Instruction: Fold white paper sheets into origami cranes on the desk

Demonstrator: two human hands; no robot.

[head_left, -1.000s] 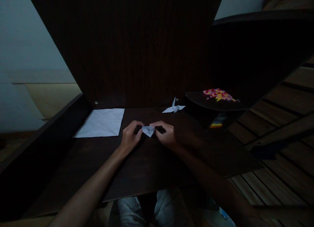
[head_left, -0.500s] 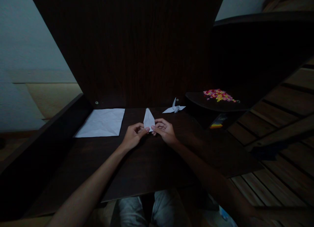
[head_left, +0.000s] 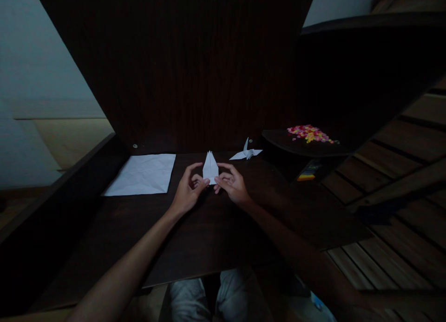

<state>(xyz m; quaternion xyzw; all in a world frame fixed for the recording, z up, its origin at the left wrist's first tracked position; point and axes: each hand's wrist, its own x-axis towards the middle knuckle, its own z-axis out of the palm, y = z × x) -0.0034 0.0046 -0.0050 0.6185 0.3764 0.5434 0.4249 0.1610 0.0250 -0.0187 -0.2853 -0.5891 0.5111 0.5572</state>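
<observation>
A small piece of folded white paper (head_left: pixel 210 166) stands between my hands over the dark desk, its pointed end away from me. My left hand (head_left: pixel 188 186) pinches its lower left corner, thumb on the front face and index finger raised along the side. On the lower right corner, my right hand (head_left: pixel 234 183) pinches in the same way, its index finger stretched toward the paper's right edge. Beyond my right hand lies a finished white paper crane (head_left: pixel 246 152). To the left rests a creased white sheet of paper (head_left: pixel 141 174).
The dark wooden desk (head_left: pixel 167 247) has a raised side board (head_left: pixel 62 173) at left and a tall back panel (head_left: pixel 195 71). On the right, a rounded shelf (head_left: pixel 278 140) carries a pile of small colourful pieces (head_left: pixel 310 133). A slatted wooden surface (head_left: pixel 404 187) lies farther right.
Both index fingers have lifted and straightened along the sides of the folded paper. My thumbs stay on its lower corners. The view has shifted slightly.
</observation>
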